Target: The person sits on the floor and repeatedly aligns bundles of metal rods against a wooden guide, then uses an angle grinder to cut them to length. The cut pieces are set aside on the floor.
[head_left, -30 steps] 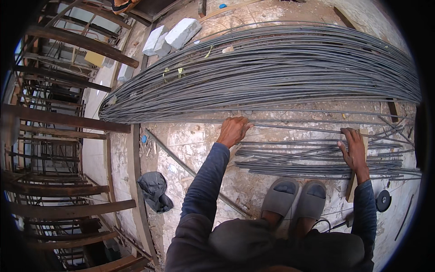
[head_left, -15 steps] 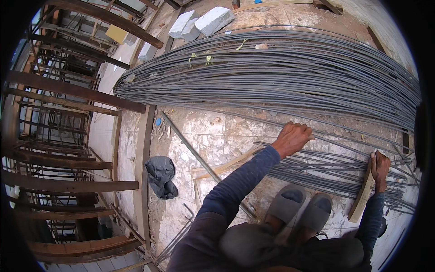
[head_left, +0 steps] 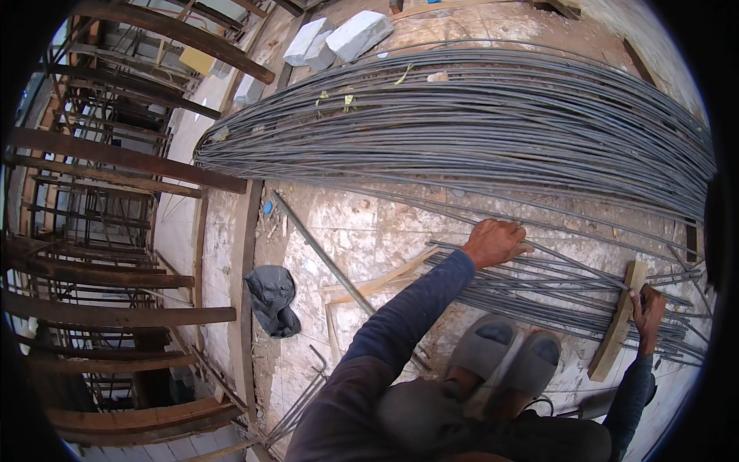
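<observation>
My left hand [head_left: 493, 241] sits curled over the near ends of the small rod bundle [head_left: 554, 296], grip closed on one thin rod, I think; the fisheye blurs it. My right hand [head_left: 648, 312] is clamped around the wooden batten [head_left: 617, 333], which lies across that bundle. Two grey sandals [head_left: 508, 356] sit just below both hands. Beyond the left grip: the big rebar pile [head_left: 477, 131], floor-wide. Open concrete floor [head_left: 362, 231] left of it, up to the slab edge. One grey cloth [head_left: 272, 299], two pale blocks [head_left: 339, 37].
</observation>
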Demonstrator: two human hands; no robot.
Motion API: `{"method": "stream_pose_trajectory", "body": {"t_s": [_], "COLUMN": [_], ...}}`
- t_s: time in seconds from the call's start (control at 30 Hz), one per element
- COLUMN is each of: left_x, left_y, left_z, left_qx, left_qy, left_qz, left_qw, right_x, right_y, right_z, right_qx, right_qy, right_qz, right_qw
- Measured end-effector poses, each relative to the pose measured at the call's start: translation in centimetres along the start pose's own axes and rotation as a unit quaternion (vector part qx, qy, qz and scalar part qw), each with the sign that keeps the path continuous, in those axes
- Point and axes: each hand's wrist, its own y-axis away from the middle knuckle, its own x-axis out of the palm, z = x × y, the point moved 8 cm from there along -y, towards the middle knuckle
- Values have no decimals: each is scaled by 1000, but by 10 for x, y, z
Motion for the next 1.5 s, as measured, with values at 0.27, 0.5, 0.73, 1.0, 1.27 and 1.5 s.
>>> {"method": "stream_pose_trajectory", "body": {"t_s": [0.27, 0.5, 0.73, 1.0, 1.27, 1.5], "left_x": [-77, -151, -126, -157, -175, -67], "left_y": [55, 99, 187, 65, 114, 129], "left_z": [78, 146, 134, 172, 251, 178], "left_qx": [-25, -142, -421, -329, -286, -329], "left_qy": [-187, -340, -95, 531, 574, 657], "left_qz": [-3, 28, -349, -432, -572, -507], "left_qw": [982, 929, 832, 650, 512, 450], "right_x": [-31, -47, -20, -75, -93, -7], "right_y": [-32, -86, -83, -167, -194, -112], "right_z": [159, 269, 255, 347, 335, 190], "right_qx": [-45, -175, -166, -248, -220, -154], "right_qy": [-34, -97, -131, -89, -41, -81], "right_qz": [41, -20, 31, -64, -94, 37], "right_qw": [998, 980, 977, 962, 970, 984]}}
